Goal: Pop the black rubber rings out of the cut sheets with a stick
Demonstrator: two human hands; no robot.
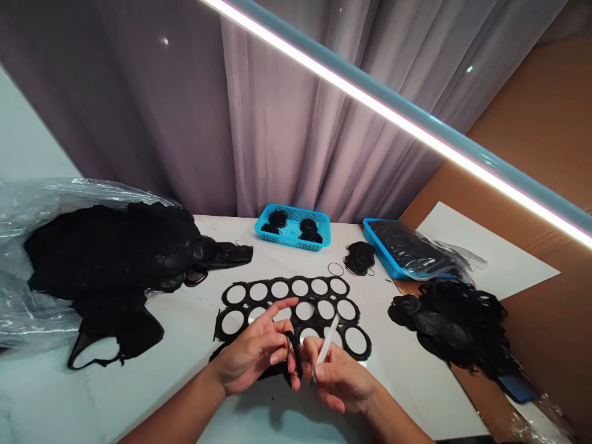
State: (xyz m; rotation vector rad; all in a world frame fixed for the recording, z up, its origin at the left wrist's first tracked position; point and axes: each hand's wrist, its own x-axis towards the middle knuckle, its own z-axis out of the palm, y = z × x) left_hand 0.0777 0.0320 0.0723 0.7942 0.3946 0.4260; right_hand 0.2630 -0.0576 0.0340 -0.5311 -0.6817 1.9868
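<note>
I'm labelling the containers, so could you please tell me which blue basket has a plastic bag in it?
The right-hand blue basket: a clear plastic bag lies in it, whereas the left-hand blue basket holds unbagged black bundles.

Held band [297,354]: black, cloth-like, matt. Slim white stick [327,339]: smooth, plastic by look. Rings in rows [309,290]: black, fabric-like, dull. Tabletop [185,376]: smooth, faintly glossy. Basket [292,244]: blue plastic, perforated. Bag at left [18,213]: clear plastic film, crinkled, very glossy — black cloth [111,246] against it mostly matt. Curtain [272,111]: folded cloth, soft satin sheen. Panel at right [550,142]: brown cardboard, matt; white sheet [499,246]: smooth, paper-like.
</note>
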